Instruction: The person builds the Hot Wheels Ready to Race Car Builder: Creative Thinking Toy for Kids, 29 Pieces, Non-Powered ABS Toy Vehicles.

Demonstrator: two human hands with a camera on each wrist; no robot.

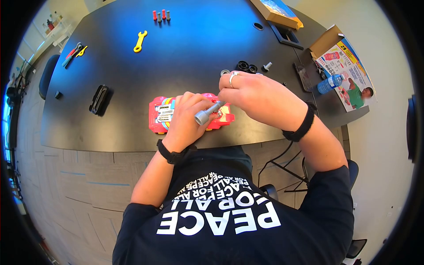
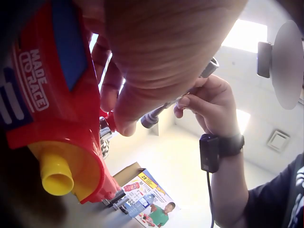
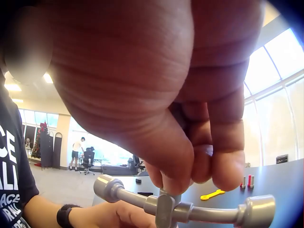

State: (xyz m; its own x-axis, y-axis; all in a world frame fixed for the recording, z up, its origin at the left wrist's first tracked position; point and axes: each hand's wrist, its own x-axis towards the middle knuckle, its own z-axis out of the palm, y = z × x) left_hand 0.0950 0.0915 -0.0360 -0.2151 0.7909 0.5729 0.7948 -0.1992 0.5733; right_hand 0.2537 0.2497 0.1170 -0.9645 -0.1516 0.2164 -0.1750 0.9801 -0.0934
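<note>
Dark and glossy, the tabletop [image 1: 119,84] curves around in front of a seated person in a black shirt [image 1: 221,203] printed with white "PEACE FOR ALL" lettering; windows and another person [image 3: 77,153] show in the room beyond. Close to the tabletop's near edge, around its middle, lies a red toy car [image 1: 164,114] with blue and yellow details. The left hand [image 1: 187,119] grips the car, fingers bent over its top; how firmly they press, I cannot tell. The right hand [image 1: 254,95] pinches the middle of a gray cross wrench [image 3: 166,209] between thumb and fingertips, holding it above the car's right-hand end. Whether the wrench touches the car is hard to tell. Near the far edge, two red and two gray pegs [image 1: 159,17] stand in a group, with a yellow wrench [image 1: 140,41] lying nearer the person. Toward the left edge are a red-and-gray tool [image 1: 72,55], a yellow piece [image 1: 82,51] beside it and a small black object [image 1: 58,94]; a long black part [image 1: 98,100] lies left of the car. Beyond the right hand are black wheels [image 1: 243,66] and a gray bolt [image 1: 266,66]. By the right edge, a water bottle [image 1: 330,84] lies against an open printed box [image 1: 346,70].
</note>
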